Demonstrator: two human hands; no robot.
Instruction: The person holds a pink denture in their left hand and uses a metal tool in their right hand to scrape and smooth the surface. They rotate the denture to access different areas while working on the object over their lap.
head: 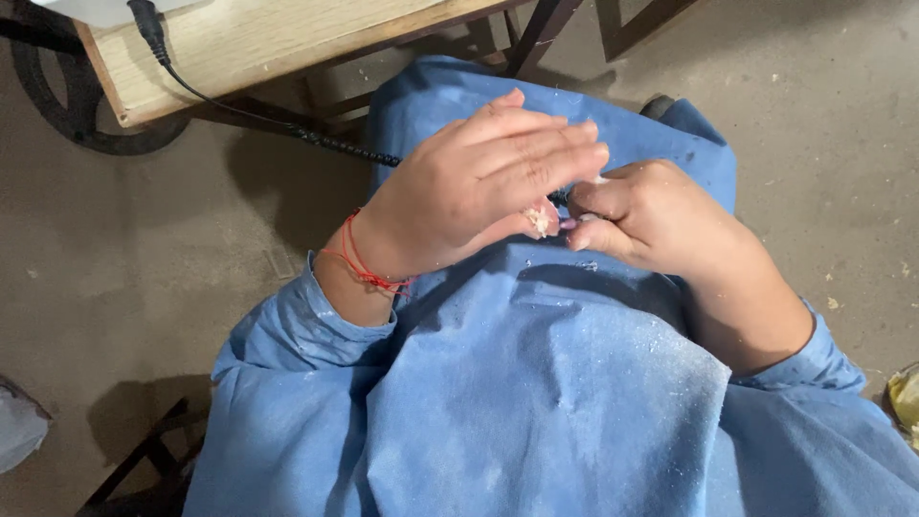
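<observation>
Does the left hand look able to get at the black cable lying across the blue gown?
Probably yes. The left hand hovers just beside the black cable on the blue gown, with nothing between them, though its thumb is busy with a small pale piece.

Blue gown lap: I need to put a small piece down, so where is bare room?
Free: the dusty blue gown below both wrists. Also bare concrete floor left of the sleeve. Crowded: where left hand and right hand meet over a small pale piece.
</observation>
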